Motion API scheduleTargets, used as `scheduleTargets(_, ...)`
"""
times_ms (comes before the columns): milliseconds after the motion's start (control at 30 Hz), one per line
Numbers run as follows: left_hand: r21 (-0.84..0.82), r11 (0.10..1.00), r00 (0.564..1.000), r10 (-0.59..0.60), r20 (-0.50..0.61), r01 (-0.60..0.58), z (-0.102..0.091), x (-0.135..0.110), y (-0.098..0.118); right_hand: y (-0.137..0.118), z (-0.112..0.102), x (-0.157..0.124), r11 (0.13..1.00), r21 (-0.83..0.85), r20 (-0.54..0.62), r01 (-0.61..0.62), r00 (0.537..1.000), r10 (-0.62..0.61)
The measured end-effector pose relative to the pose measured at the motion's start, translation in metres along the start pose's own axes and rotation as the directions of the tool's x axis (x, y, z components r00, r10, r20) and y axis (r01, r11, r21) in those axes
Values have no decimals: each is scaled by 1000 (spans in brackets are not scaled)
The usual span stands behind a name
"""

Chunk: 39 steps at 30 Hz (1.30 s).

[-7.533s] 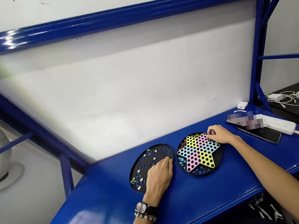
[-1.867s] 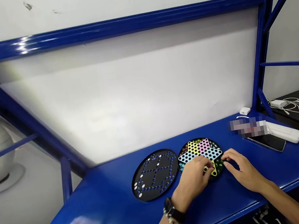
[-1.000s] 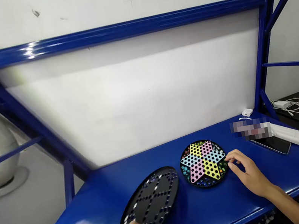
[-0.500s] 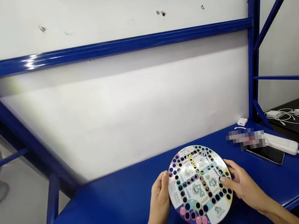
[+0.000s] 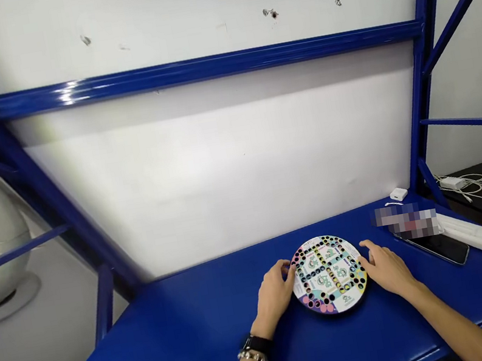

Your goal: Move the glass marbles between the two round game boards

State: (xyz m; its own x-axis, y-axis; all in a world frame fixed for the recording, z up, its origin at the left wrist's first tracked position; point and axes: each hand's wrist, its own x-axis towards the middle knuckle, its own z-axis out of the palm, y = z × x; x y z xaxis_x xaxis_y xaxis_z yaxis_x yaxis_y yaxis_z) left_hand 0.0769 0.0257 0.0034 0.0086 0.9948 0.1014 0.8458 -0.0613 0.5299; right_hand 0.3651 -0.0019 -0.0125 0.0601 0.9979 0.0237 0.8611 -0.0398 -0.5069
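A round game board point(image 5: 328, 275), printed with cartoon figures and pierced by many dark holes, lies nearly flat on the blue table. Pink spots mark its near left edge. At its left rim, my left hand point(image 5: 277, 293) has its fingers bent against the edge, gripping it; a dark band and a beaded bracelet are on that wrist. Beside the right rim is my right hand point(image 5: 385, 267), thumb at the edge and index finger stretched out apart from it. The fingertips of my left hand are partly hidden.
The blue table point(image 5: 192, 330) has a blue metal frame against a white wall. On the right lie a black phone point(image 5: 441, 248), a white power strip point(image 5: 466, 231) with a cable, and a small white adapter point(image 5: 398, 194). Chargers point(image 5: 453, 183) and tangled cables lie on a dark side table.
The board has gone from raised and tilted in both hands to lying on the table, farther from me. My right hand has loosened its grip on the rim. The view has shifted slightly.
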Motion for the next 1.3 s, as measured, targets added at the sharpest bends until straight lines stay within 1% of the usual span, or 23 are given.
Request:
scheduleTargets(100,12,1000,996,-1,89,0,-4,7,0,-3,0,11,998,-11,-28,62,998,-62)
scheduleTargets(167,78,996,996,27,79,-33,-4,11,1,-12,1,22,991,-27,-61,132,989,-134)
scheduleTargets(233,137,981,990,132,48,-138,-1,15,4,-22,2,33,976,-37,-62,214,975,-216)
scheduleTargets(267,145,968,978,198,60,-205,2,16,5,-26,3,38,966,-25,-22,256,966,-256)
scheduleTargets(300,138,954,962,255,94,-266,5,17,7,-30,4,42,956,-1,45,293,955,-292)
scheduleTargets(367,115,935,931,312,188,-336,13,16,9,-33,7,47,943,51,172,329,927,-333)
scheduleTargets(433,110,931,915,310,259,-347,18,12,8,-30,10,47,940,77,231,332,911,-341)
scheduleTargets(500,96,933,910,309,277,-347,19,8,4,-25,12,45,943,84,228,323,915,-334)
scheduleTargets(667,47,932,907,336,255,-359,15,0,-4,-18,12,39,947,101,205,306,925,-321)
scheduleTargets(800,50,930,909,343,237,-364,13,-1,-1,-19,11,38,946,115,206,303,925,-321)
scheduleTargets(867,73,935,925,327,195,-346,9,-1,2,-20,10,38,951,112,184,289,934,-305)
scheduleTargets(900,91,948,945,288,158,-304,6,-2,3,-20,9,38,959,101,148,266,949,-279)
scheduleTargets(967,111,980,984,153,94,-163,-1,-2,5,-18,5,38,980,72,51,185,981,-189)
scheduleTargets(1033,104,994,996,23,88,-32,-8,-3,5,-16,2,39,995,41,2,92,996,-92)
scheduleTargets(1067,99,995,995,-12,103,2,-11,-3,6,-15,0,40,998,27,7,62,998,-62)
scheduleTargets(1167,98,995,993,-36,111,25,-14,-3,8,-11,-1,43,999,15,31,33,999,-33)
scheduleTargets(1300,56,998,994,-33,99,28,-14,-2,11,-8,0,46,991,132,11,17,1000,-18)
